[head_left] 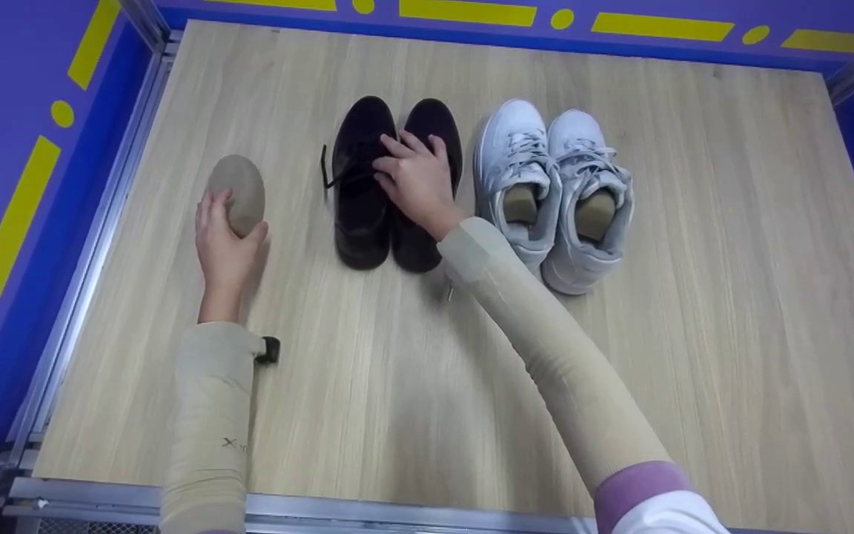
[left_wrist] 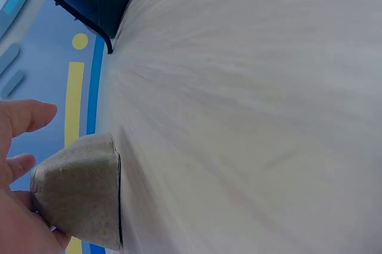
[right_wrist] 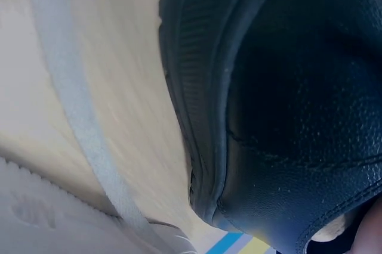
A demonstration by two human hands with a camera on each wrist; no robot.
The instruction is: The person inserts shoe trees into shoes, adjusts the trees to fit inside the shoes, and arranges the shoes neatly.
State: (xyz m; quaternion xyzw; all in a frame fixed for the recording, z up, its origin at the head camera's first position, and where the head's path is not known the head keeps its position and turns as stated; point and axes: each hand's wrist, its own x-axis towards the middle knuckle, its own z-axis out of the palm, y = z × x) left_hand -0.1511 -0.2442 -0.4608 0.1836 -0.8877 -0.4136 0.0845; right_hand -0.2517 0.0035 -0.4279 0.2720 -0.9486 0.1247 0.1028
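Note:
A grey-beige, rounded shoe insert (head_left: pixel 238 182) stands on the wooden board at the left. My left hand (head_left: pixel 227 245) is at its near end, its fingers along the left side and top. In the left wrist view the thumb stands apart from the insert (left_wrist: pixel 80 188). My right hand (head_left: pixel 419 182) lies over a pair of black lace-up shoes, fingers spread across the laces of the right black shoe (head_left: pixel 431 119). Beside it is the left black shoe (head_left: pixel 364 119). In the right wrist view, part of a finger (right_wrist: pixel 369 236) shows at a black shoe's opening.
To the right stand two white sneakers (head_left: pixel 516 133) with loose laces and beige blocks (head_left: pixel 596 215) inside. All rest on a wood-grain board (head_left: pixel 731 259). Blue panels with yellow marks (head_left: pixel 15 222) border the left and back, and a metal rail (head_left: pixel 412 512) runs along the front.

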